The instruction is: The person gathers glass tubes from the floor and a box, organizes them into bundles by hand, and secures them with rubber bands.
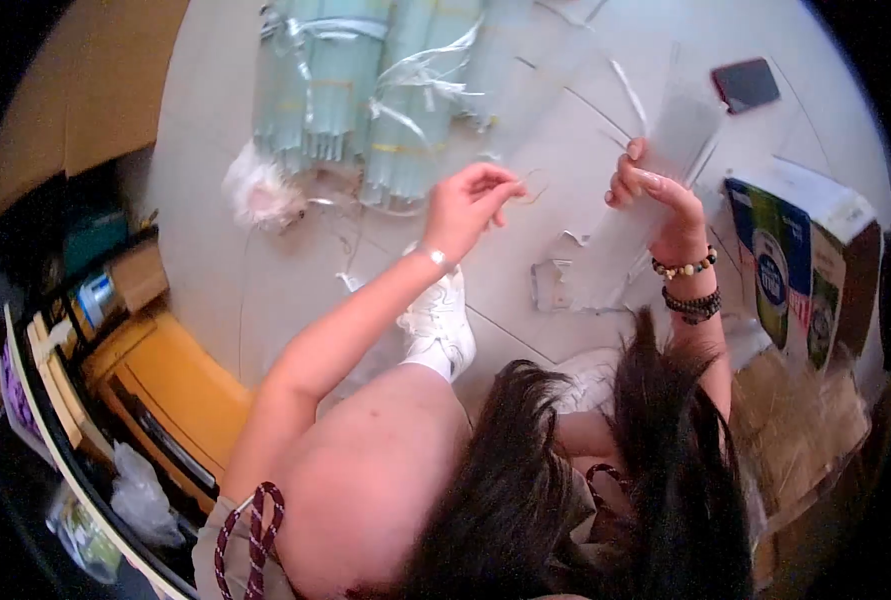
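My left hand [470, 210] is closed in a pinch on a thin yellowish band [535, 187], which hangs as an open loop from the fingertips. My right hand [662, 203], wrist ringed by beaded bracelets, is wrapped round a long clear plastic bundle [677, 130] that is partly blurred and runs up and down past the fingers. Beyond my left hand, bundles of pale green translucent tubes [330, 75] lie on the floor, tied with white strips and yellow bands.
A fluffy white and pink thing [263, 190] lies beside the bundles. On the right are a dark phone [747, 85] and a printed carton [800, 250]. Clear plastic scraps [555, 285] lie near my white shoe [437, 318]. An orange box [170, 390] stands at left.
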